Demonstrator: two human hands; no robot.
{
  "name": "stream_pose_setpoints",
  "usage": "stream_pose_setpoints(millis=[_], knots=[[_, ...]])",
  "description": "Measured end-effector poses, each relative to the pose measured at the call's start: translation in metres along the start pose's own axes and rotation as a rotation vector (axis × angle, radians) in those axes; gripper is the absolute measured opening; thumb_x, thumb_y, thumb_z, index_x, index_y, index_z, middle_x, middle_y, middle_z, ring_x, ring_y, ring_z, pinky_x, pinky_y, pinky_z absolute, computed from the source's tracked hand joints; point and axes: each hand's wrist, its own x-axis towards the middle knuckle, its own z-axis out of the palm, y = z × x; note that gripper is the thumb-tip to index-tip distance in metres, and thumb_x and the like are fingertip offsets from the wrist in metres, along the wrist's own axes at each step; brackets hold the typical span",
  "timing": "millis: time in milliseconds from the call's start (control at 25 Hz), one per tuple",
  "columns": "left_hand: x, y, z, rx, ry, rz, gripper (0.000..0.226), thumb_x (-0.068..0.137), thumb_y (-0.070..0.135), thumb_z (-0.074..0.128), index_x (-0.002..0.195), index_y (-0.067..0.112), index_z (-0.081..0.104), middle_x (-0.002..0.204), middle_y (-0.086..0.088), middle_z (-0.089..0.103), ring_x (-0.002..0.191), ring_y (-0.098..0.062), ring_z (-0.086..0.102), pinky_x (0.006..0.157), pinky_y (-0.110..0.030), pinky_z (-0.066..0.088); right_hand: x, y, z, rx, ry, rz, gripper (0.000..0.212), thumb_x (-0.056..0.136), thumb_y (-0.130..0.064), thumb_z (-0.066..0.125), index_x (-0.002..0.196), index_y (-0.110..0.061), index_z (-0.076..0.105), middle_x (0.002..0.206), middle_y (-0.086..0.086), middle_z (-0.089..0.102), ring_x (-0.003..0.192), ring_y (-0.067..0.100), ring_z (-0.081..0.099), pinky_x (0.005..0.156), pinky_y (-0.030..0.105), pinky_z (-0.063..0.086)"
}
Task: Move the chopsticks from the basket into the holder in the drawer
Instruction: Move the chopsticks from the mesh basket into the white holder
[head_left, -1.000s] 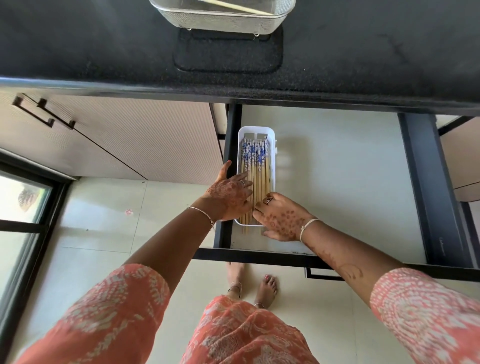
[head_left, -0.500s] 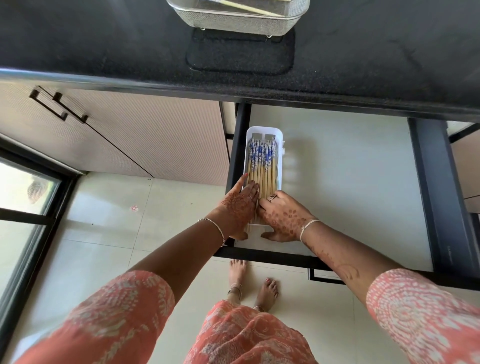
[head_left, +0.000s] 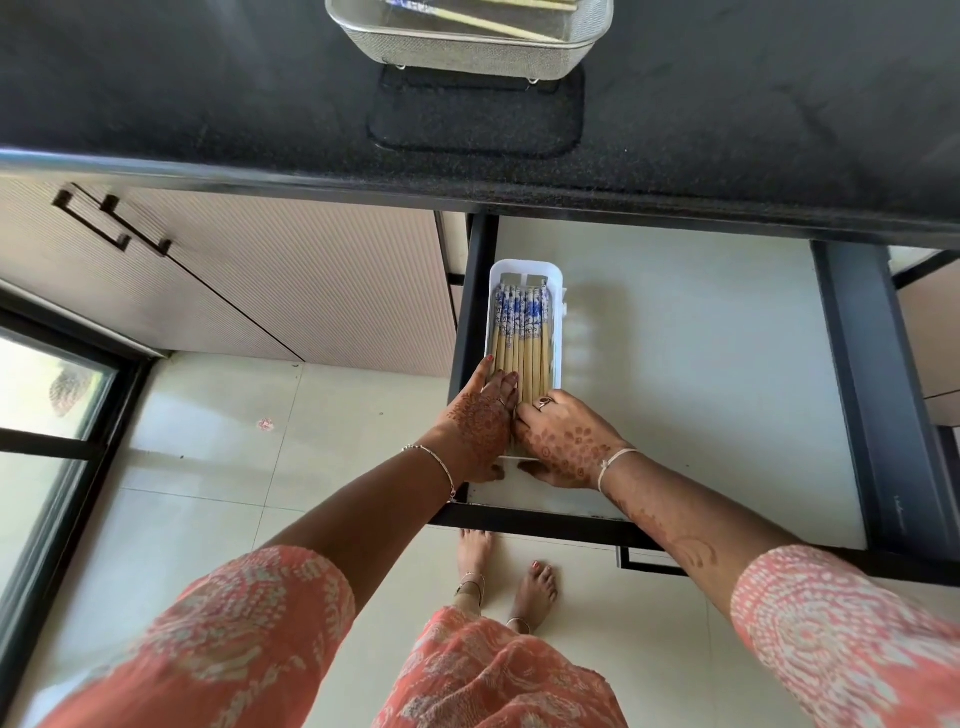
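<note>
A white holder (head_left: 558, 312) lies lengthwise at the left side of the open drawer (head_left: 675, 374). Several bamboo chopsticks (head_left: 522, 332) with blue-patterned tops lie side by side in it. My left hand (head_left: 480, 423) lies flat on their near ends, fingers straight and together. My right hand (head_left: 569, 441) sits at the holder's near end, fingers curled over the chopstick tips and thumb against the near wall. The two hands touch. A metal mesh basket (head_left: 467, 57) stands on the black counter at the top, with a few chopsticks (head_left: 493, 23) in it.
The black counter (head_left: 208, 104) overhangs the drawer's back. A dark drawer rail (head_left: 872, 395) runs along the right, and the front frame (head_left: 545, 525) lies under my wrists. A closed cabinet with black handles (head_left: 111, 223) is to the left. My bare feet (head_left: 506, 582) stand below on the tiled floor.
My left hand slid from the holder's left wall onto the chopsticks' near ends. My right hand closed in against it at the holder's near end.
</note>
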Motion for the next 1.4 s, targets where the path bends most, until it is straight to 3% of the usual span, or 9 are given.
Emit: stream_pose_setpoints(millis=[560, 1040, 1200, 1400], knots=[[-0.003, -0.002, -0.002, -0.064, 0.062, -0.034, 0.085, 0.091, 0.060, 0.036, 0.153, 0.004, 0.018, 0.158, -0.022, 0.018, 0.147, -0.037, 0.015, 0.115, -0.060, -0.012, 0.000, 0.000, 0.000, 0.021, -0.006, 0.028, 0.051, 0.086, -0.056, 0.051, 0.104, -0.009, 0.062, 0.096, 0.009, 0.057, 0.077, 0.024, 0.060, 0.084, 0.042, 0.049], [-0.002, -0.003, 0.001, -0.022, 0.043, -0.038, 0.086, 0.092, 0.058, 0.038, 0.153, 0.003, 0.013, 0.160, -0.021, 0.010, 0.149, -0.037, 0.005, 0.112, -0.060, -0.014, -0.003, 0.001, -0.001, 0.030, 0.002, 0.011, 0.047, 0.089, -0.048, 0.051, 0.111, -0.007, 0.061, 0.102, 0.010, 0.056, 0.084, 0.025, 0.060, 0.092, 0.043, 0.046], [-0.001, -0.004, 0.003, -0.051, 0.041, -0.035, 0.093, 0.089, 0.063, 0.040, 0.153, 0.002, 0.011, 0.161, -0.020, 0.008, 0.149, -0.036, 0.003, 0.113, -0.059, -0.013, -0.005, 0.002, 0.001, 0.029, 0.027, 0.003, 0.050, 0.088, -0.053, 0.049, 0.109, -0.009, 0.062, 0.099, 0.009, 0.057, 0.084, 0.025, 0.060, 0.094, 0.044, 0.044], [-0.005, -0.012, 0.002, -0.099, 0.083, -0.004, 0.111, 0.079, 0.083, 0.027, 0.153, 0.000, 0.013, 0.161, -0.017, 0.011, 0.150, -0.033, 0.000, 0.115, -0.060, -0.009, -0.013, 0.005, -0.002, 0.036, 0.081, 0.033, 0.072, 0.085, -0.070, 0.033, 0.108, -0.009, 0.061, 0.103, 0.011, 0.057, 0.096, 0.029, 0.058, 0.111, 0.052, 0.028]])
